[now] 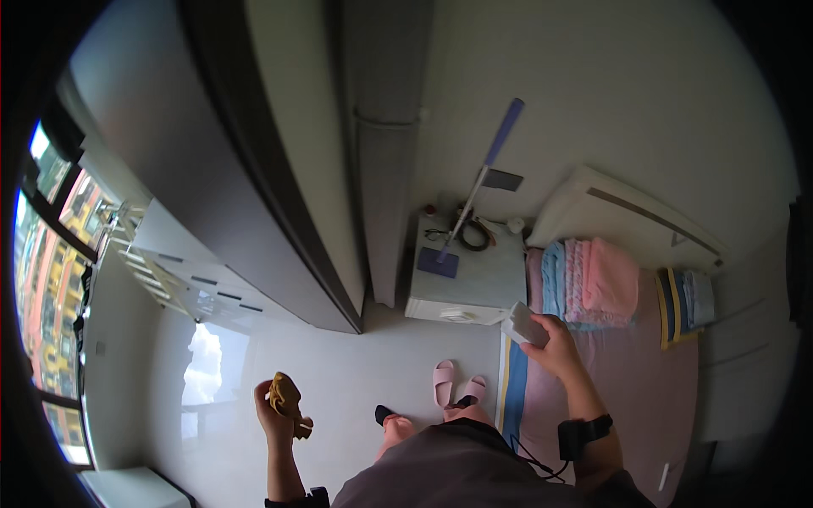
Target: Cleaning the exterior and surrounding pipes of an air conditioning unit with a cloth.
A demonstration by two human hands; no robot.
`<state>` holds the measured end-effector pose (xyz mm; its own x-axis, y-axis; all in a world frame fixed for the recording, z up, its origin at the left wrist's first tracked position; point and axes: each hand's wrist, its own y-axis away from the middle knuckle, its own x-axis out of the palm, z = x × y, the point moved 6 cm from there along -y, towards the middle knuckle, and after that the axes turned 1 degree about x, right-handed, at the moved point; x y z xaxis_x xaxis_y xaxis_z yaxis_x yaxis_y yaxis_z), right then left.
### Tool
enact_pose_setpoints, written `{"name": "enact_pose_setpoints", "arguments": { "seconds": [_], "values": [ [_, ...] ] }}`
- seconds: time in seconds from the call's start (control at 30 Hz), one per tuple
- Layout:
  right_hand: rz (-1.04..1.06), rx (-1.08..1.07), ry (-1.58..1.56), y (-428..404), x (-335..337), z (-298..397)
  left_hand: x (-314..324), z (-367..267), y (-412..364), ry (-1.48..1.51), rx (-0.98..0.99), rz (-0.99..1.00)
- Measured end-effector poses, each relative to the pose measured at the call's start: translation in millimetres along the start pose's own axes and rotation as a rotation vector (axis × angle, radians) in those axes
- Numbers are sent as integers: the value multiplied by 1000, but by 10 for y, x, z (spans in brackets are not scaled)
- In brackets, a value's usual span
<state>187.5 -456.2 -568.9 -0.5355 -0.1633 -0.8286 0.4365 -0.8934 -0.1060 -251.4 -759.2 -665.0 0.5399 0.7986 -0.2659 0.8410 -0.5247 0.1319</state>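
Note:
My left hand [272,416] grips a crumpled yellow-brown cloth [286,395] above the glossy floor, part of it hanging down. My right hand [559,349] is closed around a white-grey block [524,325], possibly a sponge; its exact kind is unclear. That hand is over the near corner of the bed, close to the front of a white nightstand [467,293]. A long-handled tool with a purple grip [505,130] and a flat purple head [439,262] leans across the nightstand top. Glasses [436,234] and a coiled dark belt [473,236] lie behind its head.
On the pink bed sheet [610,381] are folded pink and blue bedding [610,276] and a striped folded stack [679,305]. Pink slippers [444,383] stand on the floor [317,368]. A tall cabinet [209,159] and a ladder [149,273] are to the left.

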Motion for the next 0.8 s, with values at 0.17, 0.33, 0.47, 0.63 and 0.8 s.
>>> {"name": "enact_pose_setpoints", "arguments": {
  "seconds": [0.17, 0.33, 0.47, 0.63, 0.8],
  "values": [
    [-155, 50, -72, 428, -458, -657, 1243, -808, -44, 26, 184, 345],
    [-173, 162, -88, 542, -814, -1326, 2282, -899, 242, -96, 336, 437],
    [-148, 111, -114, 342, -1003, -2016, 2911, -944, 594, -159, 383, 423],
    [-101, 11, -94, -217, -1265, -2620, 3409, -897, 889, -114, 48, 268],
    [-108, -92, -115, -610, -1502, -2815, 3840, -1361, 1038, -274, 250, 266]
  ]
}}
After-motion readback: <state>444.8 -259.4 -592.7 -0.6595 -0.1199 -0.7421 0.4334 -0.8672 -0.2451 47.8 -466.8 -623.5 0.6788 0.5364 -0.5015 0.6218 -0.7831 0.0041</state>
